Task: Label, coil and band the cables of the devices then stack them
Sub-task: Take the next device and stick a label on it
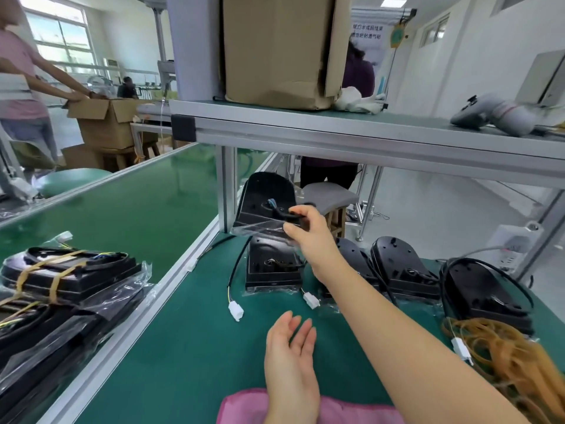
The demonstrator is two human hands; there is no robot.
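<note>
I'm at a factory assembly line: a green conveyor belt (137,203) lies left of my left hand (290,356), an aluminium-frame shelf (336,133) bearing a cardboard box (275,50) spans above my right hand (308,231), and another person (21,87) stands at an open carton (101,117) far left.

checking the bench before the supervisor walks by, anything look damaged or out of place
The cardboard box on the upper shelf is torn and crumpled at its lower right corner, with a side flap bent outward. On the green table, the rubber bands lie in a loose tangled heap at the right. Nothing else stands out.
</note>
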